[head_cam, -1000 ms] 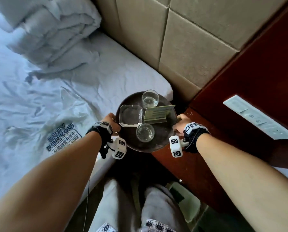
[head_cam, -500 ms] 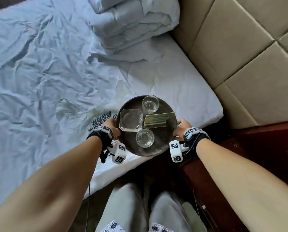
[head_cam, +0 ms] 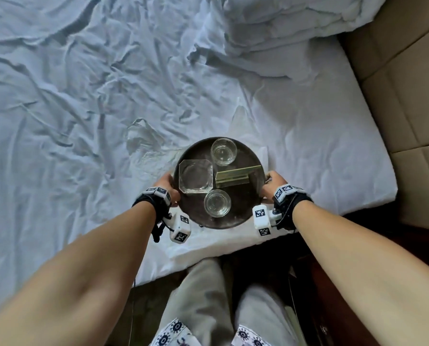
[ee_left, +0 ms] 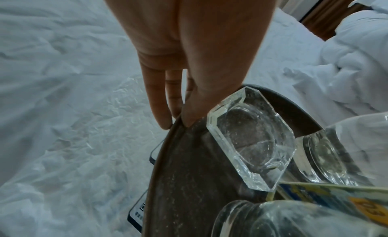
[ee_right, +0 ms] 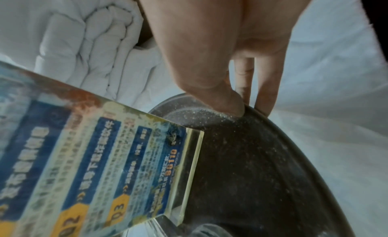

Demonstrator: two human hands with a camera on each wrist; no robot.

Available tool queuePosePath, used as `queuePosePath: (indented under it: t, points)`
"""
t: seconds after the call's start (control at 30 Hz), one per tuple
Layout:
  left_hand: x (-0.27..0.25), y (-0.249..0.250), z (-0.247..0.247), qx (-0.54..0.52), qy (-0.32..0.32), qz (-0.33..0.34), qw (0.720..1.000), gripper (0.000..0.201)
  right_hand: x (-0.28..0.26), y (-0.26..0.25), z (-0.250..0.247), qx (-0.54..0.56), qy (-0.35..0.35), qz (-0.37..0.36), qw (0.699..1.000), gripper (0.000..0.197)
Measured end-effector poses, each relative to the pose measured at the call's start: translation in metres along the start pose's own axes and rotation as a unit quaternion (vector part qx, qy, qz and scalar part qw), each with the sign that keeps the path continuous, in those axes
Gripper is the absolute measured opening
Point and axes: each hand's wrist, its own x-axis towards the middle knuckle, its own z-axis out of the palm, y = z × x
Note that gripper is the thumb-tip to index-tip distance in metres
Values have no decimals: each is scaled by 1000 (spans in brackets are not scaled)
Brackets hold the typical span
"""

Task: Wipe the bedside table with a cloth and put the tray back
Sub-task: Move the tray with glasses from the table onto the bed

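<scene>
A round dark tray (head_cam: pixel 248 208) sits low over the white bed sheet near the bed's edge. It carries two drinking glasses (head_cam: pixel 223 151) (head_cam: pixel 217 203), a square glass ashtray (head_cam: pixel 196 179) and an acrylic card stand (head_cam: pixel 236 176). My left hand (head_cam: pixel 167 186) pinches the tray's left rim (ee_left: pixel 168 141), thumb on top and fingers (ee_left: pixel 159 107) under. My right hand (head_cam: pixel 271 184) pinches the right rim (ee_right: pixel 273 124) the same way, thumb inside. The card stand (ee_right: pixel 105 157) fills the right wrist view. The ashtray (ee_left: pixel 250 141) is close in the left wrist view. I see no cloth.
The rumpled bed sheet (head_cam: pixel 83 121) spreads left and ahead, with a clear plastic bag (head_cam: pixel 146 143) just left of the tray. A folded duvet (head_cam: pixel 283 26) lies at the far right of the bed. A padded headboard (head_cam: pixel 408 96) and the dark wooden bedside table (head_cam: pixel 358 295) are at the right.
Both hands have carried the tray leftward, away from the bedside table and over the bed. The view has swung left with it; the wall switch panel has left the picture.
</scene>
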Motion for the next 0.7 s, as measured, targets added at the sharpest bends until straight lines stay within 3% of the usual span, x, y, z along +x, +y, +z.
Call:
queuePosePath:
  t: [0.23, 0.37, 0.57, 0.7]
  points:
    - [65, -54, 9, -3, 1, -45, 999, 41, 6, -27, 34, -90, -8, 1, 996, 24]
    - [89, -75, 19, 18, -2, -59, 998, 38, 17, -29, 48, -116, -16, 13, 993, 25]
    - [74, -69, 19, 67, 2, -68, 995, 30, 26, -29, 63, -153, -19, 11, 988, 17]
    - [74, -69, 22, 64, 18, -68, 995, 30, 33, -28, 71, -167, -27, 25, 985, 21]
